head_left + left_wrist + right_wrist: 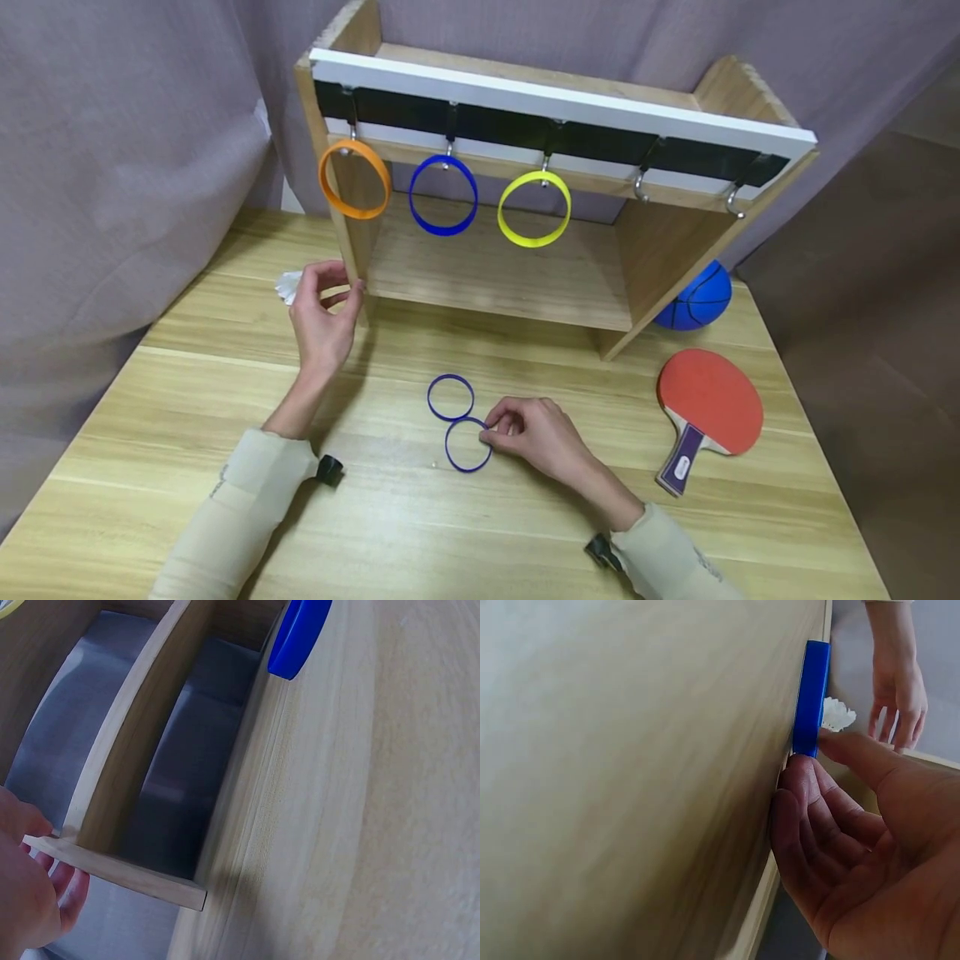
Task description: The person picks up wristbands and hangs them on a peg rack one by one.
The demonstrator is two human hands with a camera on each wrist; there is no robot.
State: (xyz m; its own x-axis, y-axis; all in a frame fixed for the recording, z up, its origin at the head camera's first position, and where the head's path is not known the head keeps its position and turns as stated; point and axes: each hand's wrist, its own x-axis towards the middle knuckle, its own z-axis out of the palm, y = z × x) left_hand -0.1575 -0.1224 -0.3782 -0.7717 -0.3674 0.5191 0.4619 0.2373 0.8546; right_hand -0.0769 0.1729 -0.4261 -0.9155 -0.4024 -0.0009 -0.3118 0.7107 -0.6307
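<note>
My left hand (322, 321) grips the front edge of the left side panel of a wooden shelf (495, 258), thumb on one face and fingers on the other. My right hand (547, 437) pinches the right side of a blue ring (468, 472) low at the tabletop. Just behind that ring lies a second blue ring (430, 398), their rims meeting in the head view. In the right wrist view the pinched blue ring (811, 697) appears edge-on at thumb and fingertips. Hooks along the shelf's top carry an orange ring (324, 187), a blue ring (444, 232) and a yellow ring (534, 242).
Two bare hooks (640, 187) hang at the shelf's right. On the table's right are a red table tennis bat (712, 400) and a small blue basketball (697, 300). A white shuttlecock-like thing (287, 287) lies by my left hand. Grey curtains (135, 150) surround the table.
</note>
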